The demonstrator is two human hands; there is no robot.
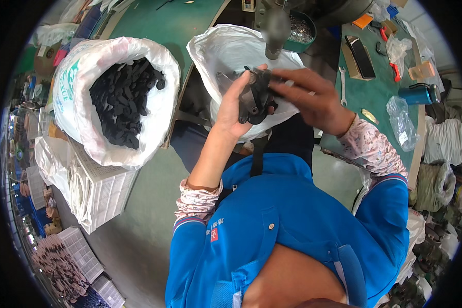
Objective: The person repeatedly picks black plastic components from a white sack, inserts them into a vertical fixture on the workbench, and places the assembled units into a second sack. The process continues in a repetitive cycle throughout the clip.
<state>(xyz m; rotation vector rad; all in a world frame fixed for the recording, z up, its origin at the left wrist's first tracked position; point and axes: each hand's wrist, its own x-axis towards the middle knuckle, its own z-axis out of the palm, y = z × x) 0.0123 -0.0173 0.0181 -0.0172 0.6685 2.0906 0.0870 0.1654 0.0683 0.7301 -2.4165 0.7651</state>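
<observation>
Over the central white sack: handful of flat black parts under manual handling

**Status.** Directly above the mouth of the central white sack (210, 56), the left hand (232, 105) is cupped around a cluster of flat black parts (262, 97); at least one shows a round hole. The right hand (318, 97) is at the far side of the cluster, fingers extended and motion-blurred; whether it grips a part cannot be told.

**Progress.** The work appears to be mid-batch. One handful is lifted and in handling; these parts have not been set down. A large quantity lies in the sack to the left, but whether that stock is finished or waiting cannot be determined from this view. No count of completed parts is possible.

**Containers.**
- Central white sack: mouth spread wide, pale lining visible; the hands hide much of the interior, so its fill level cannot be confirmed.
- Left white sack (151, 126), left of the central sack: rim rolled outward, holding a deep heap of elongated black pieces (120, 102).
- Dark green bin (299, 45), beyond the central sack and to its right: holds small metallic bits (301, 31), too fine to identify.
- White slatted crate (110, 200), left of the central sack and nearer the person: contents not distinguishable.

**Adjacent equipment.** A grey metal machine head (274, 31) overhangs the far edge of the central sack. To the sack's right, a green-topped desk (357, 95) carries a wrench (343, 84).
</observation>
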